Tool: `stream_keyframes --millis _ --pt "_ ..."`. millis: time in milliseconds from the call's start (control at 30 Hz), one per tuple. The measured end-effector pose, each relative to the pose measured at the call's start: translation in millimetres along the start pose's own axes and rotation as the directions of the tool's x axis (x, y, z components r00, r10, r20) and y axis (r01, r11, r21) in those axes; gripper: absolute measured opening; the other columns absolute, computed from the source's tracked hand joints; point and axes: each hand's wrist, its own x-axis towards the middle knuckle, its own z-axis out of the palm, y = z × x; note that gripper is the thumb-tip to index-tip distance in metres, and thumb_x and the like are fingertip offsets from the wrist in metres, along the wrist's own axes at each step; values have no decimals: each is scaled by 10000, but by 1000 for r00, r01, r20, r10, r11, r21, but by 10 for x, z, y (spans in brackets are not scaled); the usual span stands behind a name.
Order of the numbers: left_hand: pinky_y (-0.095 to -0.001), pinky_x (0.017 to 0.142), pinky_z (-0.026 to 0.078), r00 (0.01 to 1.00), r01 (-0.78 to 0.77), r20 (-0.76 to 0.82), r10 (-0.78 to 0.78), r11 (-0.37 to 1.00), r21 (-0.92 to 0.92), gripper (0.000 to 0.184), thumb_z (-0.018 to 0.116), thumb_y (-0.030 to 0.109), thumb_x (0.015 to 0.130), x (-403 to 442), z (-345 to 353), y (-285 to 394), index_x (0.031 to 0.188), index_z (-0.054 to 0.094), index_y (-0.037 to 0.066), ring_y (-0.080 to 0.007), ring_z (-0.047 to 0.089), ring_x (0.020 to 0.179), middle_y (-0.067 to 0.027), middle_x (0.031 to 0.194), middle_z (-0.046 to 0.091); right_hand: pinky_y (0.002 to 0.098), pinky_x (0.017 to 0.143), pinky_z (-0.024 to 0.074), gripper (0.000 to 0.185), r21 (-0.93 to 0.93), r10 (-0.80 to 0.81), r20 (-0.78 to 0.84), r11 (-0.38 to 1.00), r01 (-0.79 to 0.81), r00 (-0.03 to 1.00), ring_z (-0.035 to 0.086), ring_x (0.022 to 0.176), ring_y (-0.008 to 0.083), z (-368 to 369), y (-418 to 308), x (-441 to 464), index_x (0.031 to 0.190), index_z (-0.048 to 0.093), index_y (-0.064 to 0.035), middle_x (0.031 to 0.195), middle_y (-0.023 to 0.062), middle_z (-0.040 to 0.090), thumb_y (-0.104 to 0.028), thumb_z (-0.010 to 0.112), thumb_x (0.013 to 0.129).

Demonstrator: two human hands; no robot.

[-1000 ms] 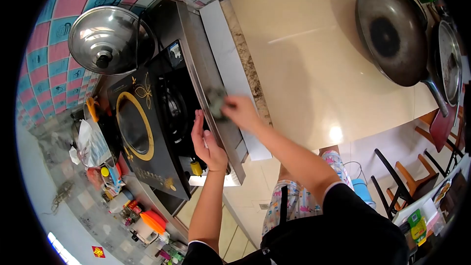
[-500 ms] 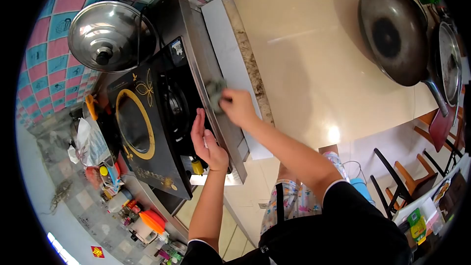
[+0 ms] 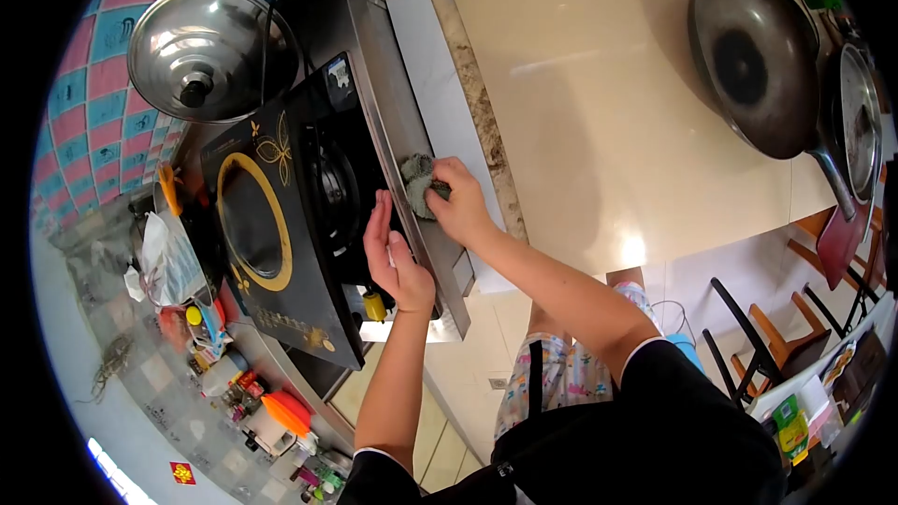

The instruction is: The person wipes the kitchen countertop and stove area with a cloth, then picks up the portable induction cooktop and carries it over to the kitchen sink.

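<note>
In my right hand (image 3: 461,204) is a crumpled grey-green cloth (image 3: 417,185), pinched and pressed against the steel front strip (image 3: 398,122) of the stove. My left hand (image 3: 399,266) is open, its fingers stretched out together beside the black gas stove (image 3: 360,178); whether it touches the stove I cannot tell. Left of that hand, a black induction cooker (image 3: 318,309) with a gold ring sits tilted and partly covers the stove. A small yellow object (image 3: 374,306) shows just below my left hand.
A steel lid (image 3: 210,47) leans by the tiled wall at upper left. Bottles and bags (image 3: 173,257) crowd the left counter. The beige countertop (image 3: 580,131) lies to the right, with a wok (image 3: 748,61) upright at its far end. Chairs (image 3: 786,346) stand at lower right.
My right hand and the cloth have shifted slightly along the steel strip, and the cloth appears sharper. My left hand keeps about the same pose. The whole view has tilted a little.
</note>
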Motion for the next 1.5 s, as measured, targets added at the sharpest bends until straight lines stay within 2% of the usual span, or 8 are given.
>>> stream_keyframes --millis 233,500,700,867,967,1133,1300,1500 --pt "-402 1059 320 999 -41 -18 41 999 -23 375 367 89 944 -24 -7 -41 1260 422 -104 -329 466 1236 -262 1323 460 376 819 420 308 54 128 326 987 -154 937 489 916 354 -465 -3 -1633 950 510 10 956 167 471 59 573 652" --pt "-380 1059 314 999 -32 -10 32 999 1 378 343 79 936 -29 6 -12 1257 431 -100 -301 454 1244 -245 1323 469 406 781 445 295 8 109 -51 994 -109 993 532 878 413 29 172 -205 1000 533 9 908 225 538 32 573 708" --pt "-372 1056 316 1000 -20 -17 20 1000 -10 375 361 84 935 -43 6 -18 1254 439 -98 -287 462 1238 -230 1319 480 437 745 455 252 -387 247 201 909 -155 948 533 894 426 -271 182 -855 975 529 18 927 232 557 28 534 724" --pt "-367 1052 320 999 -46 10 45 996 80 373 360 82 933 -41 -8 -11 1249 447 -96 -282 469 1232 -226 1310 492 438 746 464 363 -344 314 128 903 -255 941 530 918 436 -258 251 -1142 1063 524 3 965 238 551 58 526 704" --pt "-412 1101 240 999 -38 -1 38 996 83 359 357 57 921 -27 23 8 1227 468 -94 -312 450 1257 -216 1262 537 375 740 485 364 -400 296 174 893 -207 939 603 884 342 -284 398 -1043 1087 544 8 972 197 602 60 534 728" --pt "-428 1105 228 999 -47 1 47 994 99 366 349 47 907 -20 32 6 1222 474 -90 -310 443 1262 -213 1257 542 271 743 467 275 136 533 286 800 -584 796 552 830 104 -359 67 -1119 1052 590 2 892 67 648 37 557 781" --pt "-376 1060 310 997 -68 48 61 985 157 371 322 27 908 -5 28 18 1227 463 -97 -297 473 1233 -238 1311 488 458 688 445 154 -281 303 -67 908 -310 950 517 810 456 -185 262 -1239 837 509 31 794 230 534 68 551 694" --pt "-432 1107 223 997 -77 11 76 992 98 365 350 62 911 -18 46 -12 1212 488 -92 -315 441 1265 -205 1247 552 415 675 460 133 -71 364 36 930 -361 931 563 785 413 -295 -99 -1323 837 573 19 834 212 582 57 560 711"
